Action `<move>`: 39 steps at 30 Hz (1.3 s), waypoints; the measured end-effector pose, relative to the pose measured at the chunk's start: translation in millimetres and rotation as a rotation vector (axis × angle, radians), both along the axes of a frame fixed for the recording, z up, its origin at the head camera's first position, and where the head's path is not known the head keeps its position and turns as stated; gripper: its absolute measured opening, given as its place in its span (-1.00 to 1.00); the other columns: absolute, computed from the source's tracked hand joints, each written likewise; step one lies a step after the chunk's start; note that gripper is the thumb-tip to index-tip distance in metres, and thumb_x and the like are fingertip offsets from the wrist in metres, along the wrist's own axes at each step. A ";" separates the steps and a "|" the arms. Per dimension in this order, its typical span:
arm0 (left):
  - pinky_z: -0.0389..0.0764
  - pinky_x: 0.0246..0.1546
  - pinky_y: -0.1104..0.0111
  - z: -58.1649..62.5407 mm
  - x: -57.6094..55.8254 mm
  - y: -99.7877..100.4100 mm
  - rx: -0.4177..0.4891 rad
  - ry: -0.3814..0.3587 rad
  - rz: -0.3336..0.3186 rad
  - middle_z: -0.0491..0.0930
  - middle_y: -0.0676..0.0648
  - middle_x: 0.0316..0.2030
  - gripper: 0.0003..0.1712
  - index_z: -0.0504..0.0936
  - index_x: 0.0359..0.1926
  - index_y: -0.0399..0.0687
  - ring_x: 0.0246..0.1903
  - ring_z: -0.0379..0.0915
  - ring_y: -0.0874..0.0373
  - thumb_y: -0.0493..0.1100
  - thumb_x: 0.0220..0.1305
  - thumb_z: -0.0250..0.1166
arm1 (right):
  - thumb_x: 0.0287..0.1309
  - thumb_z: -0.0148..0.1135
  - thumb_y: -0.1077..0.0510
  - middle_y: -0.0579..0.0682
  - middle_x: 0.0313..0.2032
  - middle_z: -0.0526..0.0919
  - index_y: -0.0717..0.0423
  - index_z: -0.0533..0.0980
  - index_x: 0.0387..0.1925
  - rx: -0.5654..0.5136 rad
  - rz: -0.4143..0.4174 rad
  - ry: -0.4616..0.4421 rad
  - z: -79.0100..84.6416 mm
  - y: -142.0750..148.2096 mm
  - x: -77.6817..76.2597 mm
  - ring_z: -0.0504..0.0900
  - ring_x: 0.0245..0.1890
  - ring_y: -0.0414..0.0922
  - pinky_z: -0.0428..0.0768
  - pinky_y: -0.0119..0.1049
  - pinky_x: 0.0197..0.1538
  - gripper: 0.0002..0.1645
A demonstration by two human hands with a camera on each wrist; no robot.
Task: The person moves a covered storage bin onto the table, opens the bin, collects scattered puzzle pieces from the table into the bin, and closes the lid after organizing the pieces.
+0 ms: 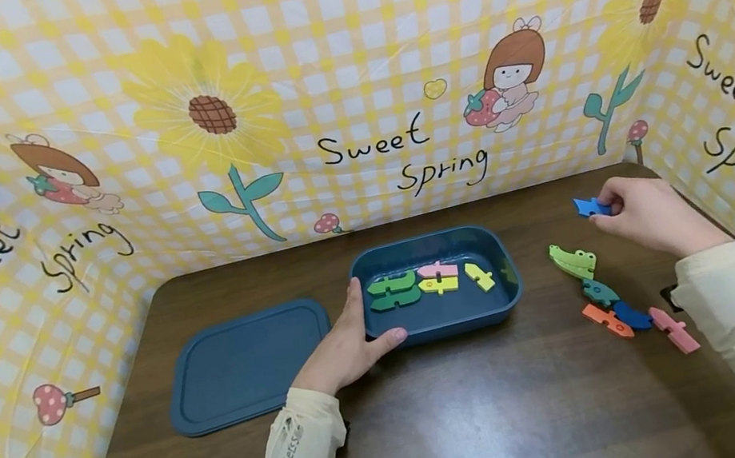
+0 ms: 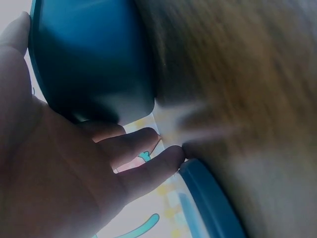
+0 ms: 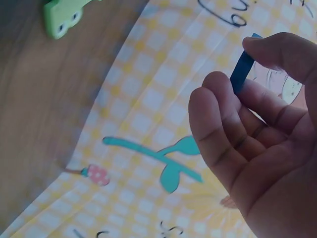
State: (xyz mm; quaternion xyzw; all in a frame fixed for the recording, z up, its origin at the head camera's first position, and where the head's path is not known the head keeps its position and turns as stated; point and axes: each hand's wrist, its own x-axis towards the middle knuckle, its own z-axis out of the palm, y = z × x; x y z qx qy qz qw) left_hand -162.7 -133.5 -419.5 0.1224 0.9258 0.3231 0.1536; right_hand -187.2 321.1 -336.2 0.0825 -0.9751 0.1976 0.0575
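Observation:
My left hand (image 1: 340, 351) rests against the left end of a dark blue lunch box (image 1: 446, 329), thumb on the front wall and fingers along the side, fairly straight. Inside the box lie green pieces (image 1: 396, 300), a pink piece (image 1: 438, 270) and yellow pieces (image 1: 480, 276). Over the table's right rear, my right hand (image 1: 653, 214) pinches a small blue puzzle piece (image 1: 586, 207) between thumb and fingers. The right wrist view shows this blue piece (image 3: 241, 72) edge-on. Nearby, a green crocodile-head piece (image 1: 573, 261) adjoins a teal piece (image 1: 599, 292) and a dark blue piece (image 1: 633, 316).
An orange piece (image 1: 607, 321) and a pink piece (image 1: 675, 329) lie beside the crocodile pieces. The dark blue lid (image 1: 252, 366) lies flat left of the box. A yellow checked cloth (image 1: 344, 87) stands around the back and sides of the brown table (image 1: 459, 424).

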 end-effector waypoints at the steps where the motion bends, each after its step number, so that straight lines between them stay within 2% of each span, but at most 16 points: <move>1: 0.12 0.42 0.02 0.0 0.1 0.1 -0.001 0.000 0.000 -0.38 -0.01 0.59 0.30 -0.52 0.60 0.15 0.52 -0.14 -0.02 0.43 0.30 0.22 | 0.26 0.32 0.12 0.07 -0.41 0.59 0.30 0.56 -0.23 -0.003 0.009 0.008 0.8 -3.6 -0.9 0.50 -0.40 0.01 0.42 -0.14 -0.34 -0.73; 3: 0.18 0.39 0.02 0.2 0.5 0.4 -0.004 0.004 0.000 -0.38 -0.01 0.59 0.30 -0.52 0.60 0.15 0.50 -0.06 -0.05 0.44 0.30 0.21 | 0.26 0.33 0.13 0.07 -0.40 0.59 0.29 0.56 -0.23 -0.015 0.019 0.010 2.6 -10.0 -2.5 0.50 -0.38 0.02 0.43 -0.14 -0.34 -0.74; 6: 0.42 0.23 0.06 0.5 1.3 0.8 -0.014 -0.002 0.005 -0.35 -0.02 0.59 0.31 -0.52 0.60 0.16 0.35 0.31 -0.07 0.46 0.28 0.20 | 0.25 0.34 0.12 0.06 -0.39 0.60 0.27 0.57 -0.23 -0.016 0.033 0.009 5.3 -18.8 -5.1 0.51 -0.37 0.02 0.44 -0.13 -0.33 -0.75; 8: 0.55 0.02 0.12 0.9 1.7 0.9 -0.024 -0.012 0.010 -0.34 -0.02 0.59 0.31 -0.53 0.60 0.19 0.10 0.56 -0.01 0.47 0.27 0.20 | 0.26 0.34 0.11 0.07 -0.38 0.60 0.27 0.57 -0.22 -0.016 0.039 0.000 7.4 -23.8 -6.4 0.51 -0.37 0.03 0.44 -0.13 -0.32 -0.74; 10: 0.58 -0.19 0.17 1.1 1.7 0.8 -0.027 -0.021 0.011 -0.33 -0.01 0.59 0.31 -0.54 0.59 0.21 -0.18 0.65 0.08 0.48 0.27 0.20 | 0.26 0.34 0.12 0.06 -0.38 0.60 0.26 0.57 -0.22 -0.012 0.047 0.001 9.4 -28.0 -7.5 0.51 -0.37 0.03 0.44 -0.13 -0.32 -0.74; 11: 0.57 -0.25 0.18 1.1 1.5 0.6 -0.028 -0.023 0.011 -0.33 -0.01 0.59 0.31 -0.54 0.59 0.22 -0.26 0.64 0.12 0.48 0.27 0.20 | 0.25 0.34 0.12 0.06 -0.39 0.60 0.26 0.57 -0.22 -0.008 0.052 0.002 10.4 -30.0 -8.0 0.51 -0.37 0.03 0.44 -0.13 -0.32 -0.75; 14: 0.56 -0.27 0.19 1.0 1.0 -0.1 -0.030 -0.021 0.010 -0.33 -0.02 0.59 0.31 -0.53 0.60 0.21 -0.32 0.63 0.15 0.48 0.27 0.20 | 0.25 0.34 0.12 0.06 -0.39 0.61 0.27 0.56 -0.22 -0.005 0.066 0.007 13.2 -36.2 -9.7 0.52 -0.36 0.03 0.45 -0.12 -0.31 -0.75; 22: 0.54 0.05 0.07 2.2 2.3 -1.3 -0.037 -0.011 0.014 -0.31 -0.03 0.59 0.30 -0.53 0.60 0.22 0.04 0.59 -0.03 0.48 0.27 0.19 | 0.25 0.35 0.12 0.06 -0.38 0.60 0.25 0.56 -0.20 -0.011 0.108 -0.019 17.6 -56.2 -16.7 0.51 -0.36 0.02 0.47 -0.10 -0.28 -0.75; 31: 0.52 0.08 0.04 3.3 2.4 -1.8 -0.042 -0.019 0.016 -0.30 -0.05 0.59 0.31 -0.53 0.60 0.20 -0.01 0.62 -0.03 0.50 0.26 0.18 | 0.29 0.33 0.14 0.08 -0.36 0.58 0.25 0.55 -0.19 -0.028 0.159 -0.065 20.5 -85.5 -19.3 0.50 -0.36 0.01 0.50 -0.11 -0.29 -0.77; 39: 0.55 -0.01 0.06 5.2 2.9 -0.5 -0.036 -0.037 0.011 -0.31 -0.02 0.59 0.30 -0.55 0.59 0.24 -0.28 0.65 0.12 0.49 0.27 0.18 | 0.28 0.36 0.16 0.03 -0.40 0.57 0.22 0.56 -0.21 -0.032 0.225 -0.051 22.7 -103.7 -24.7 0.49 -0.39 -0.02 0.49 -0.12 -0.30 -0.80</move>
